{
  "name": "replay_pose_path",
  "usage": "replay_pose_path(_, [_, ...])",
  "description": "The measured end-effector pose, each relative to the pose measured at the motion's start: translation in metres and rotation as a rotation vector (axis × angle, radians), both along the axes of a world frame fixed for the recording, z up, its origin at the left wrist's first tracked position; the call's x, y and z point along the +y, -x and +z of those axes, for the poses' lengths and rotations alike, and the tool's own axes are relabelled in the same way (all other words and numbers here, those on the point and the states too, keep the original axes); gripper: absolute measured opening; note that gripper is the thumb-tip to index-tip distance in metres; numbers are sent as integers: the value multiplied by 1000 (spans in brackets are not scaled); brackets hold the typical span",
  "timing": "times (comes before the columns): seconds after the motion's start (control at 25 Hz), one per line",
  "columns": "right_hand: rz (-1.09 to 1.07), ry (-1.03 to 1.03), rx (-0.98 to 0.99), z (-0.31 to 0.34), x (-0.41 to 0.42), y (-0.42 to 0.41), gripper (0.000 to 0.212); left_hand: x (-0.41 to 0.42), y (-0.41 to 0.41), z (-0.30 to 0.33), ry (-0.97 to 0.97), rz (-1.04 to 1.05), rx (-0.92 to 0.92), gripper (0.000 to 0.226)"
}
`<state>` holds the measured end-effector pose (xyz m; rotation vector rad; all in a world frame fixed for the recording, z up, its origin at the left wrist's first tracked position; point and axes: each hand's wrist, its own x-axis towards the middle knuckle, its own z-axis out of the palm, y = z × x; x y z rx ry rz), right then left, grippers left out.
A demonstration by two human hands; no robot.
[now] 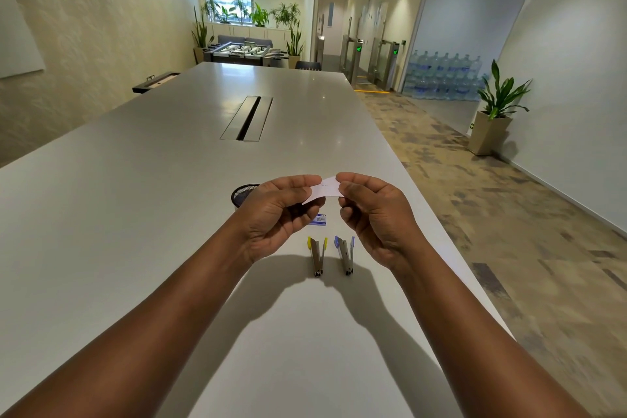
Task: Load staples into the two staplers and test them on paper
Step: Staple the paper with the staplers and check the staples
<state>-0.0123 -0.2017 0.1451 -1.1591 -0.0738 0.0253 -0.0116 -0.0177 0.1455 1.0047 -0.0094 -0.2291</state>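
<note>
1. Pinching a small paper slip [320,192] by its two ends, the left hand [276,214] and right hand [375,214] hold it raised above the table [135,214], fingers curled round it.
2. Two staplers lie side by side on the table under the hands: the yellow stapler [318,255] on the left, the blue stapler [345,253] on the right.
3. A staple box [319,220] lies just beyond them.
4. A mesh cup [241,194] stands behind the left hand.
</note>
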Motion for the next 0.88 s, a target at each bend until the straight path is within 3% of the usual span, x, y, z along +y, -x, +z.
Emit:
replay_pose_path(0.28, [-12,10,1,-1,-1,1,16,0,2,3,-149,25,-118,23])
replay_pose_path(0.88, [2,-9,19,-2,-2,2,14,-2,4,8,-140,36,-111,21])
